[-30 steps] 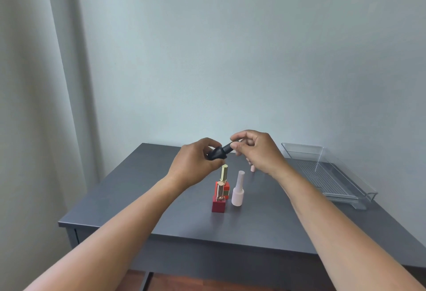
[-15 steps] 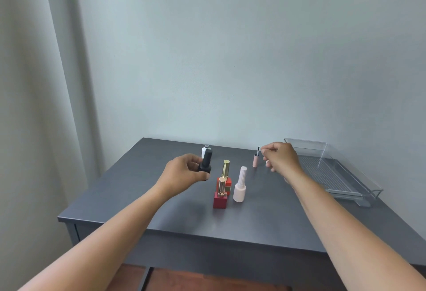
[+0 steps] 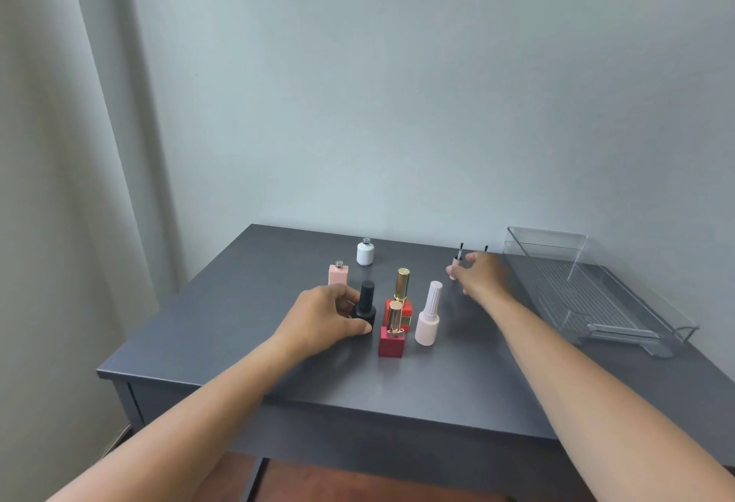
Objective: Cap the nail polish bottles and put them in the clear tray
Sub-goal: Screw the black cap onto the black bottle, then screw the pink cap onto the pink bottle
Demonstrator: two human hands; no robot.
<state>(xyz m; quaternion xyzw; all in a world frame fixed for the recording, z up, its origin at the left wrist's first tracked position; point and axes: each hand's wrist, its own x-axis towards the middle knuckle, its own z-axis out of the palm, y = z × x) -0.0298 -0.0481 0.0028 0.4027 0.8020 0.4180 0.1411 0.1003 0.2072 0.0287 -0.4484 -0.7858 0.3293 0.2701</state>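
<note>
Hands on two fronts: left hand (image 3: pixel 326 316) wrapped around the black capped bottle (image 3: pixel 365 306), right hand (image 3: pixel 483 275) at the pink brush cap (image 3: pixel 455 265).

Black bottle stands upright on the dark table (image 3: pixel 238 322), fingers curled around its base, thumb at the front. At its three o'clock sit the two red gold-capped bottles (image 3: pixel 395 318) and the pale pink bottle (image 3: pixel 428 320), all capped. Up at eleven o'clock, the open pink square bottle (image 3: pixel 338 274) and open white bottle (image 3: pixel 365 252) wait uncapped. Right fingers reach the brush cap, seemingly pinching it, though contact is hard to confirm. Clear tray (image 3: pixel 652 326) lies at three o'clock, no bottles inside.
</note>
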